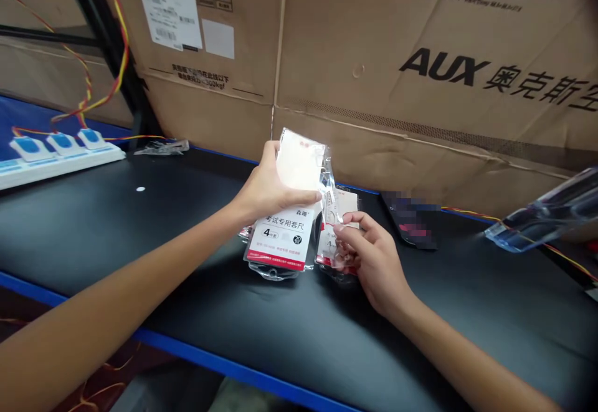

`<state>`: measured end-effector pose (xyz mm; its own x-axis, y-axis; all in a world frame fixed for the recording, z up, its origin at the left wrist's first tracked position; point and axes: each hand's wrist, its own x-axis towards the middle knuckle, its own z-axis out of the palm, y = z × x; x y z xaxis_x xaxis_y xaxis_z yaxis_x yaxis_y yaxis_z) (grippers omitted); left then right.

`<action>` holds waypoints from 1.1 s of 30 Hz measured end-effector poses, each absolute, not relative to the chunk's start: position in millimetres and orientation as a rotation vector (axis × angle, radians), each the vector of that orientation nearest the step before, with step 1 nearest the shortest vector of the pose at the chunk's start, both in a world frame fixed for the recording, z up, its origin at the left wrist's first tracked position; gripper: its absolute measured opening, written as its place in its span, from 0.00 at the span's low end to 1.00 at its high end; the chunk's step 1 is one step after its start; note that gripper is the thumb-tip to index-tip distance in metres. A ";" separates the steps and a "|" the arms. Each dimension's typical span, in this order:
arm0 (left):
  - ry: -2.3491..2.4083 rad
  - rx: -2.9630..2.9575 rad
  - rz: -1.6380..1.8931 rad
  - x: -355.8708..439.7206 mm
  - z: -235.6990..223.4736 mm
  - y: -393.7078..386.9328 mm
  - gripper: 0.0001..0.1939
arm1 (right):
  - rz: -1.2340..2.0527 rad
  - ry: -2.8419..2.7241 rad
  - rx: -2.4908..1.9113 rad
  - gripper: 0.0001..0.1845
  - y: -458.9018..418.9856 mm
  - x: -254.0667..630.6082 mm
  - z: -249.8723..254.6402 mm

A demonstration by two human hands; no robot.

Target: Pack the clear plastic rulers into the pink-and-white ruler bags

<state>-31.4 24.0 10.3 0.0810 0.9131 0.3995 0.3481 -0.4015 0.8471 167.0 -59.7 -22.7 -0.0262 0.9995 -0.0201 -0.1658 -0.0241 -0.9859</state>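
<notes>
My left hand grips a clear plastic packet with a white card inside, holding it upright above the table. My right hand pinches the film at that packet's right edge between thumb and fingers. Directly below lies a packet of an exam ruler set with a white and red label, partly under my left hand. A second similar packet lies just to its right, mostly hidden by my right fingers.
The black workbench has a blue edge. Stacked cardboard boxes stand behind it. To the left are a white power strip with blue switches and red-yellow wires. A blurred dark object and a clear plastic piece lie right.
</notes>
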 end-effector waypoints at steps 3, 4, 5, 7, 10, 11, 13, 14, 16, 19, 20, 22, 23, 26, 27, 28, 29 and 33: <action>1.276 1.828 1.287 -32.5 9.6 23.7 0.47 | 1.318 -1.135 -1.079 0.14 -60.8 167.1 -22.5; 1.286 1.829 1.279 -32.8 9.9 23.5 0.47 | 1.317 -1.144 -1.079 0.14 -60.7 167.2 -22.3; 1.294 1.828 1.277 -32.9 10.5 23.1 0.47 | 1.314 -1.155 -1.082 0.14 -60.5 167.3 -22.0; 1.301 1.824 1.289 -33.0 12.3 22.2 0.47 | 1.306 -1.177 -1.093 0.15 -60.2 167.2 -21.1; 1.315 1.833 1.324 -32.2 14.8 20.6 0.46 | 1.313 -1.219 -1.104 0.14 -60.5 166.2 -19.8; 1.320 1.839 1.331 -31.7 15.0 20.1 0.46 | 1.322 -1.233 -1.101 0.14 -61.0 165.7 -19.4; 1.315 1.834 1.338 -30.0 14.3 19.1 0.45 | 1.348 -1.257 -1.094 0.12 -62.4 164.8 -18.9; 1.299 1.819 1.331 -28.9 13.4 18.7 0.44 | 1.360 -1.266 -1.091 0.12 -63.3 164.3 -18.8; 1.241 1.758 1.288 -26.5 11.1 18.0 0.42 | 1.378 -1.286 -1.085 0.12 -65.0 163.8 -18.8; 1.136 1.642 1.206 -23.5 8.8 17.4 0.40 | 1.384 -1.326 -1.073 0.13 -66.4 163.7 -19.4; 1.111 1.609 1.193 -22.9 8.7 17.1 0.40 | 1.377 -1.339 -1.066 0.13 -66.2 163.8 -19.8; 1.080 1.563 1.191 -21.8 9.4 16.1 0.39 | 1.366 -1.343 -1.038 0.13 -64.7 164.4 -20.8; 1.068 1.549 1.195 -21.1 9.9 15.2 0.39 | 1.367 -1.332 -1.015 0.13 -63.4 165.0 -21.4; 1.012 1.546 1.199 -18.0 10.4 11.7 0.40 | 1.355 -1.273 -0.956 0.13 -57.8 167.6 -23.4; 0.995 1.553 1.194 -16.7 10.1 10.3 0.40 | 1.325 -1.258 -0.945 0.12 -55.8 168.8 -24.1; 0.986 1.558 1.186 -15.4 9.5 9.1 0.40 | 1.285 -1.246 -0.941 0.11 -53.8 170.1 -24.6; 0.983 1.558 1.176 -14.3 8.6 8.1 0.40 | 1.246 -1.238 -0.937 0.10 -52.1 171.3 -25.0; 0.959 1.490 1.096 -13.1 3.6 6.4 0.39 | 1.209 -1.231 -0.904 0.10 -49.4 174.4 -24.8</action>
